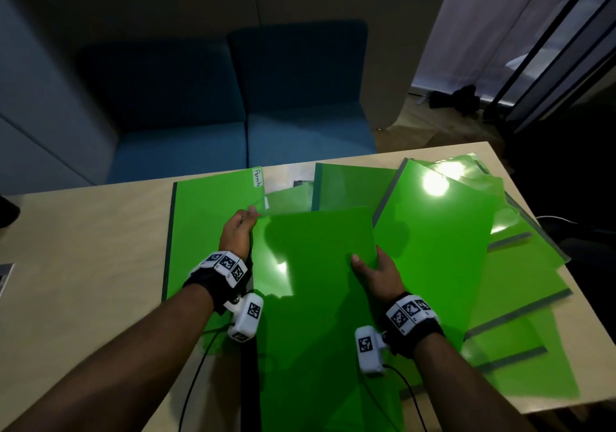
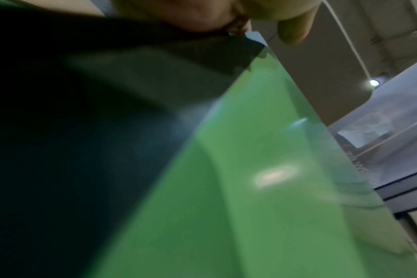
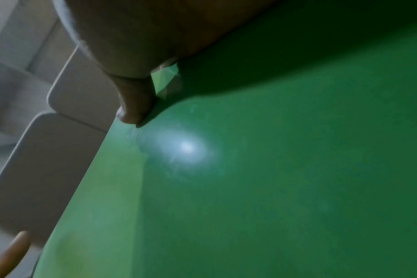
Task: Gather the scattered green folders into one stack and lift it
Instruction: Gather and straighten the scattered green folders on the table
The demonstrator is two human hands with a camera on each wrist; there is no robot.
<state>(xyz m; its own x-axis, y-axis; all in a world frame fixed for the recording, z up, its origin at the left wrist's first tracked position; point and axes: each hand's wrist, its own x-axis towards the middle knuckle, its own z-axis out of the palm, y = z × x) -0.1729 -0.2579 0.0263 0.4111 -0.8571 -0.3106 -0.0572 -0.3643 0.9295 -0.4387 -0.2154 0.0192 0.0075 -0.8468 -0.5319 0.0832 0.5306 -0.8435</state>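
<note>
A large green folder (image 1: 316,298) is held above the table, tilted toward me. My left hand (image 1: 238,231) pinches its far left corner, and my right hand (image 1: 370,268) grips its right edge with the thumb on top. The left wrist view shows that folder (image 2: 262,178) close up under the fingertips; the right wrist view shows its green face (image 3: 250,169) with my thumb (image 3: 136,105) pressed on it. A folder labelled "Permits" (image 1: 206,231) lies flat at the left. Several more green folders (image 1: 443,231) lie fanned and overlapping at the right.
The light wooden table (image 1: 83,265) has a bare stretch at the left. Blue seats (image 1: 240,121) stand beyond its far edge. Wrist camera cables (image 1: 196,375) hang over the near edge. A dark object (image 1: 6,211) sits at the far left edge.
</note>
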